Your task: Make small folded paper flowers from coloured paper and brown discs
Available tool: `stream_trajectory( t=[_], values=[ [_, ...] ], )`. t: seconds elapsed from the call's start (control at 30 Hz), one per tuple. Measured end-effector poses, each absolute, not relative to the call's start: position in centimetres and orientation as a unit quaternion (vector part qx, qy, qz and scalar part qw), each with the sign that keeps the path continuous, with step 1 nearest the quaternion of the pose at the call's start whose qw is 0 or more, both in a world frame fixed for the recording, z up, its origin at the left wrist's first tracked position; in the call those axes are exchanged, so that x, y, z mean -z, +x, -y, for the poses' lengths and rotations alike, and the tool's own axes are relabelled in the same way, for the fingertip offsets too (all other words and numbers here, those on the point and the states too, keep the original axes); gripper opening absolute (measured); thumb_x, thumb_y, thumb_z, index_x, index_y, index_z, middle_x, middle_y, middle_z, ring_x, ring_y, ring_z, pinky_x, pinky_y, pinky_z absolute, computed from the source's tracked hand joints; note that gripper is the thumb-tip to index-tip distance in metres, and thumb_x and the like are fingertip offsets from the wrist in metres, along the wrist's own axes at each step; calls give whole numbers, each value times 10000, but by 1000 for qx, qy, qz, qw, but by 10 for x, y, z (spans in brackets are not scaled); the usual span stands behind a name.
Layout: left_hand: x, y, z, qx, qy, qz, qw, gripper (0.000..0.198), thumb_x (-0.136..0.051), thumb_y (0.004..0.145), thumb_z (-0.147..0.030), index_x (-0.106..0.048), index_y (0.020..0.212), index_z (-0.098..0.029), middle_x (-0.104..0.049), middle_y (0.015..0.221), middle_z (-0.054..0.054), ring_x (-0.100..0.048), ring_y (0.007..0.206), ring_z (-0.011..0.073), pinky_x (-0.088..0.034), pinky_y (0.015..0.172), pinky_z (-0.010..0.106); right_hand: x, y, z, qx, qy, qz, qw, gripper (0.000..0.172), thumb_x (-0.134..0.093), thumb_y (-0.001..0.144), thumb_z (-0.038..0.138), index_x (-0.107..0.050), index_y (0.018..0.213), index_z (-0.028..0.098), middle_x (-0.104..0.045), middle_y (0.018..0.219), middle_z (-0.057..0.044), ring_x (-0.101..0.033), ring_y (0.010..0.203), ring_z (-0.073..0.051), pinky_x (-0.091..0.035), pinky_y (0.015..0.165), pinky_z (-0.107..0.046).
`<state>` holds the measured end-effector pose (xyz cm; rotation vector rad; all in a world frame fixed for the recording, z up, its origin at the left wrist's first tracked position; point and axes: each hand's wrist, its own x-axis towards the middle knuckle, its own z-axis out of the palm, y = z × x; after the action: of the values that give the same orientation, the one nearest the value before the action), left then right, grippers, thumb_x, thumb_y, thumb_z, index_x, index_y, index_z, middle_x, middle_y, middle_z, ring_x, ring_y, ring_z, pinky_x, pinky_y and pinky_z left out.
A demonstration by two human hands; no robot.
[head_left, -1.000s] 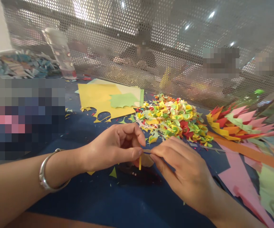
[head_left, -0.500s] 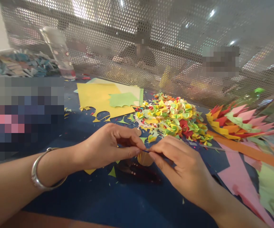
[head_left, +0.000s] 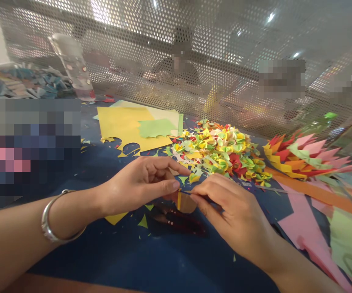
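A grey perforated metal screen [head_left: 127, 49] spans the far side, with a blurred seated figure [head_left: 176, 73] visible through it. In front lies a dark-blue table surface [head_left: 117, 252].

Over its middle, the person's bare right hand [head_left: 227, 211] has thumb and forefinger pressed together on the end of a thin dark-blue strip. Facing it, the bare left hand [head_left: 145, 181] is curled, its thumb and forefinger apart at the tips, just beside the strip's other end; whether the thumb touches it, I cannot tell.

Beyond the hands sits a loose heap of folded yellow, green, red and white paper pieces [head_left: 221, 150]. Left of it lies a yellow paper sheet with rounded cut-outs [head_left: 117, 124], a jagged light-green paper offcut [head_left: 154, 128] on top. To the right is a spiky bundle of red, orange, yellow and pink folded paper [head_left: 304, 158], near a flat pink paper sheet [head_left: 300, 228]. At far left, a clear bottle with a white top [head_left: 78, 73] stands beside a heap of blue and white paper strips [head_left: 26, 81].

A plain silver bangle [head_left: 46, 221] circles the left wrist. Smallest are a green triangular paper scrap [head_left: 143, 220], a narrow yellow strip [head_left: 179, 200] hanging below the left thumb, and the thin dark-blue strip [head_left: 188, 192] itself, between the two hands.
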<state>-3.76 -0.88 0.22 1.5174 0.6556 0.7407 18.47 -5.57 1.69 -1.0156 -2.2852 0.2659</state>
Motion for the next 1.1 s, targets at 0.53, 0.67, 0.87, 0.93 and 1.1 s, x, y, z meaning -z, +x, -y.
stream_trajectory(
  t=[0.53, 0.67, 0.87, 0.93, 1.1],
  values=[
    [-1, -32, 12, -331, 588, -273, 685, 337, -726, 843, -227, -550, 1116, -135, -676, 732, 2, -668, 686, 128, -507, 637, 222, -17, 182, 58, -106, -388, 858, 319, 102, -556, 939, 113, -631, 890, 162, -620, 816, -35, -566, 783, -163, -453, 719, -311],
    [1, -32, 13, -340, 614, -267, 660, 385, -725, 830, -180, -479, 1125, -167, -654, 766, -12, -657, 711, 131, -495, 647, 241, -18, 182, 59, -115, -397, 850, 327, 105, -554, 939, 118, -630, 881, 160, -602, 810, -25, -565, 771, -146, -453, 709, -291],
    [2, -32, 14, -323, 666, -294, 605, 388, -678, 873, -229, -435, 1174, -201, -636, 802, -18, -645, 711, 124, -468, 616, 232, -18, 182, 60, -132, -430, 823, 346, 109, -557, 948, 170, -623, 864, 189, -613, 784, 2, -582, 734, -126, -471, 704, -264],
    [3, -31, 15, -322, 676, -306, 587, 387, -666, 875, -223, -430, 1182, -206, -629, 804, -20, -644, 713, 128, -467, 610, 235, -17, 182, 60, -141, -443, 816, 344, 92, -575, 948, 207, -628, 874, 199, -627, 788, 4, -587, 721, -127, -483, 697, -259],
    [5, -28, 19, -329, 704, -310, 549, 400, -667, 876, -292, -419, 1181, -215, -624, 757, -31, -634, 670, 129, -472, 593, 238, -13, 178, 59, -168, -460, 804, 337, 80, -613, 934, 259, -647, 889, 202, -658, 835, -12, -602, 729, -138, -501, 697, -265]
  ],
)
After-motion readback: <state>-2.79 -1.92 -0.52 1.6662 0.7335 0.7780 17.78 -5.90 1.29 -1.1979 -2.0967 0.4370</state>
